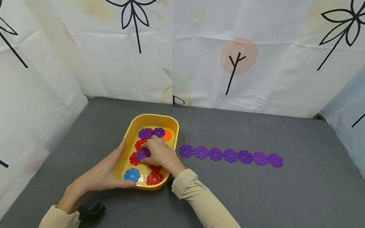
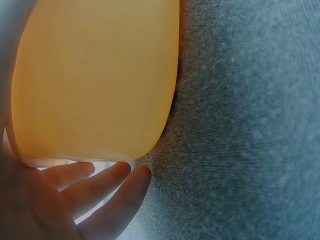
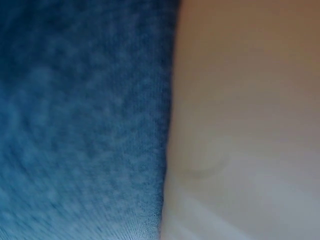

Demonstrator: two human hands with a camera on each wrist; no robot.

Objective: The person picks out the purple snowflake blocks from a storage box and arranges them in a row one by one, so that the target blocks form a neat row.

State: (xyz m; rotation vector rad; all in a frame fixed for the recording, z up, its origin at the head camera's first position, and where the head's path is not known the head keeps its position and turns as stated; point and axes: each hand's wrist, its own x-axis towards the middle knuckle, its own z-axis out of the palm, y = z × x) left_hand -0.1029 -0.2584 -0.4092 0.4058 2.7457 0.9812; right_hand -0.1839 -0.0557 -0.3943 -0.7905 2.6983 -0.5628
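A yellow tray point(image 1: 122, 165) holds flower-shaped plastic discs in several colours. My left hand point(image 1: 102, 172) grips its near left corner, the thumb on the front rim and the fingers along the left side. In the left wrist view, the fingers point(image 2: 107, 187) lie against the tray's outer wall point(image 2: 95, 85). Inside the tray, my right hand point(image 1: 161, 154) has its thumb and a finger about a purple flower disc point(image 1: 141, 154). Red discs point(image 1: 154, 178), a blue disc point(image 1: 132, 174), an orange disc point(image 1: 167, 135) and further purple discs point(image 1: 145, 133) lie around it.
Right of the tray, several purple discs point(image 1: 215, 154) form a straight row on the grey table point(image 1: 260, 209). White printed cloth point(image 1: 195, 65) hangs behind and at both sides. A black strap point(image 1: 91, 213) shows by the left wrist. Mostly sleeve point(image 3: 245, 100) fills the right wrist view.
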